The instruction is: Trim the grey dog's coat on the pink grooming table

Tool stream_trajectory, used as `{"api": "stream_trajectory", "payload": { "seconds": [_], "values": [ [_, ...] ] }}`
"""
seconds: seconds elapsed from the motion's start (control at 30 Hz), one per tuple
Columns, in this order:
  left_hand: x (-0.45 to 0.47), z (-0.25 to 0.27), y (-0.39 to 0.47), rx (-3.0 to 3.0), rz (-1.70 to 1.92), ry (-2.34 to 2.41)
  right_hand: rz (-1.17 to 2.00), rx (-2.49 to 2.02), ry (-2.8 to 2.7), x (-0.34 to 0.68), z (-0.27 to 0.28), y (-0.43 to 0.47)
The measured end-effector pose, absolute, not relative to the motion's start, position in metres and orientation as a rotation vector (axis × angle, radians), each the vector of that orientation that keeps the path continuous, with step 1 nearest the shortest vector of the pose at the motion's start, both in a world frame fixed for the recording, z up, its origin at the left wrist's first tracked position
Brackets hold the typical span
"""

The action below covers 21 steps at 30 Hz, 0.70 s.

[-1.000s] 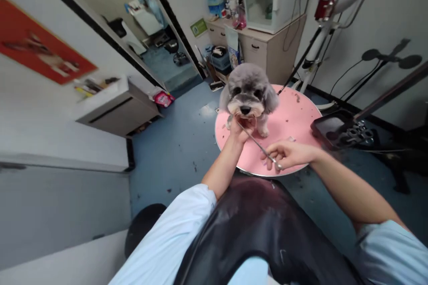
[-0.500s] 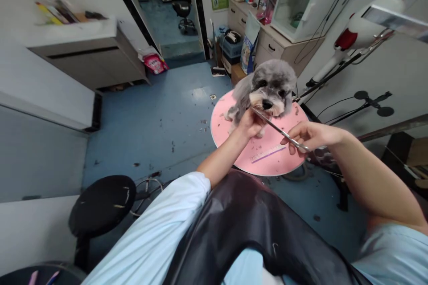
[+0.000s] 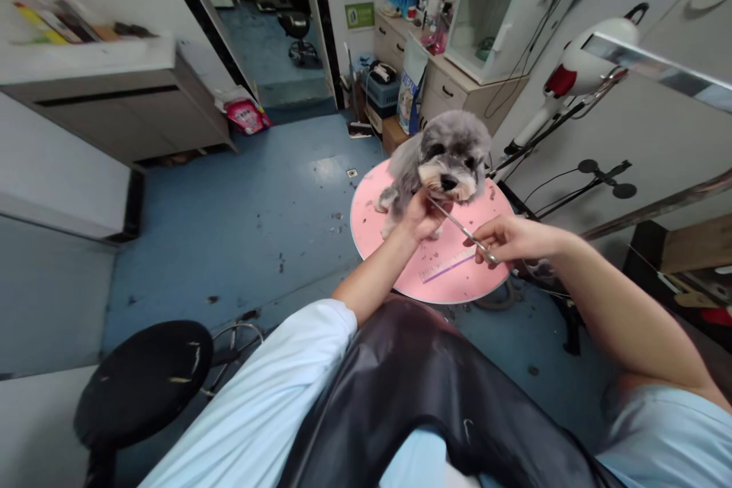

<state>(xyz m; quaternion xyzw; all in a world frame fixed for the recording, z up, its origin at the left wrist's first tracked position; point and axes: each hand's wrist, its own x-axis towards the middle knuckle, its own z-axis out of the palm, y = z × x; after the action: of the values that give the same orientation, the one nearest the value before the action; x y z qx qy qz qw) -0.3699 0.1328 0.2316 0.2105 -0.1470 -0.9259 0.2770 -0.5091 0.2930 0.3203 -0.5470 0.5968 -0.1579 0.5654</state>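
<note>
A grey dog (image 3: 457, 139) with a paler muzzle sits on a round pink grooming table (image 3: 371, 202). Under its chin, my left hand (image 3: 422, 215) is closed on the fur of the muzzle. My right hand (image 3: 508, 238) grips a pair of long scissors (image 3: 457, 226) by the handles. Their blades point up and left, with the tips beside my left fingers below the dog's mouth. Whether the blades are parted is too fine to see. A comb (image 3: 449, 269) with a purple spine lies near the table's front edge, below the scissors.
Hair clippings dot the table and blue floor (image 3: 297, 191). A black round stool (image 3: 146, 381) stands at lower left. On the right are a white dryer (image 3: 595, 53) on a stand and a metal bar (image 3: 663, 69). Behind the dog are drawers (image 3: 449, 84) and a glass-fronted cabinet (image 3: 486, 15).
The whole view has shifted, so most things sit further left. The dog's head looks slightly lower relative to the table. Both hands keep their holds, and the scissors stay under its chin.
</note>
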Motion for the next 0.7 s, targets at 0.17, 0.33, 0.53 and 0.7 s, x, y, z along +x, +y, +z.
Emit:
{"api": "stream_trajectory", "payload": {
  "seconds": [0.17,0.33,0.53,0.7],
  "values": [
    [-0.368,0.21,0.121,0.763,-2.45,-0.68,-0.205,-1.491,1.662,-0.474,0.236,0.307],
    [-0.361,0.196,0.123,0.596,-2.153,-1.124,0.112,-1.041,2.203,-0.432,0.121,0.29],
    [-0.363,0.208,0.146,0.602,-1.894,-1.247,-0.041,-0.81,2.33,-0.423,0.077,0.285],
    [-0.364,0.222,0.151,0.648,-1.784,-1.163,-0.347,-0.656,2.316,-0.43,0.076,0.297]
  ]
}}
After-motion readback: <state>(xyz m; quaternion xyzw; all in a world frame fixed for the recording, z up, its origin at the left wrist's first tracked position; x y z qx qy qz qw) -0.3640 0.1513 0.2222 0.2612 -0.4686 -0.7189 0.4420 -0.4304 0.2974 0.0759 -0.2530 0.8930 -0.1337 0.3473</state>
